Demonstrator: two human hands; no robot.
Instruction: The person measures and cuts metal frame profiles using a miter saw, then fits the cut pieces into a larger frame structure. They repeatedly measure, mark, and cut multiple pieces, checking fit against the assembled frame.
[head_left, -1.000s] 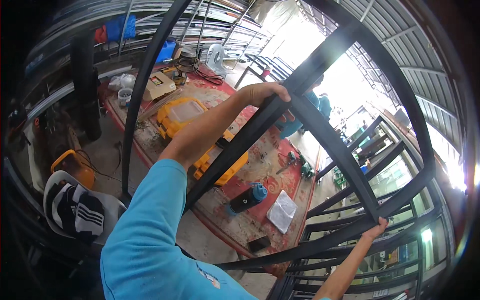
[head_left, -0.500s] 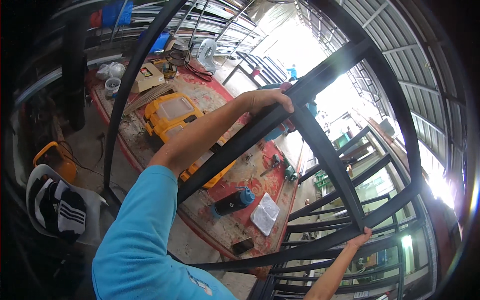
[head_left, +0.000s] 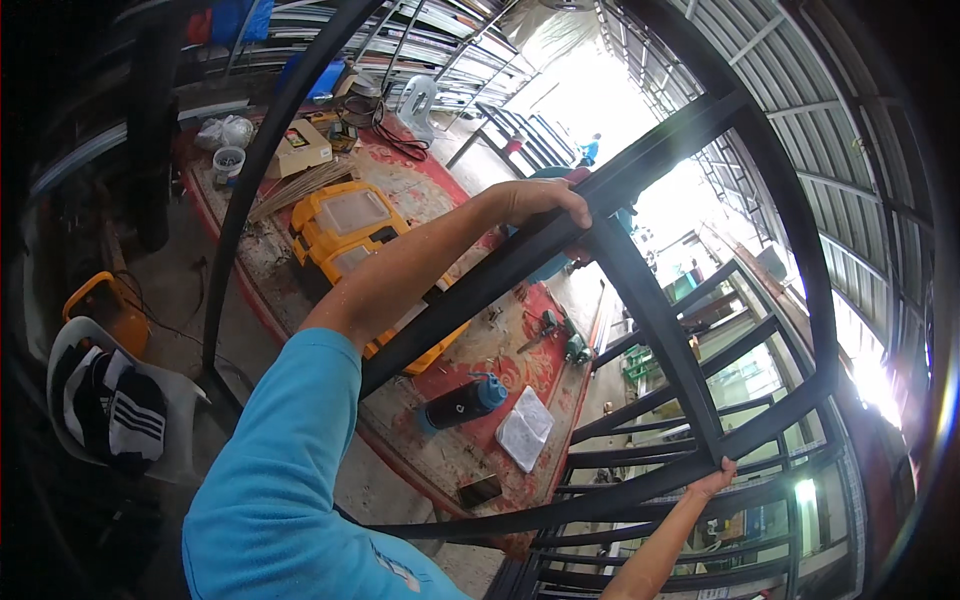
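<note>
A large black metal frame (head_left: 480,292) with crossbars is held up in front of me, tilted across the view. My left hand (head_left: 545,203) is closed over its long middle bar, close to where a shorter bar (head_left: 660,330) joins it. Lower on the right, my right hand (head_left: 712,478) grips the frame's outer bar from below, by the other end of that short bar. Its fingers are partly hidden behind the metal. Behind the middle bar another person (head_left: 548,270) in teal is mostly hidden.
Beyond the frame stands a worn red table (head_left: 430,485) carrying a yellow tool case (head_left: 350,215), a dark bottle (head_left: 465,402), a pale flat packet (head_left: 526,428) and a green power tool (head_left: 575,340). At left is a white chair (head_left: 185,425) with clothing. More black frames (head_left: 690,395) stand at right.
The frame's lower right corner and my right hand have shifted slightly left in view. My left hand keeps its hold on the middle bar.
</note>
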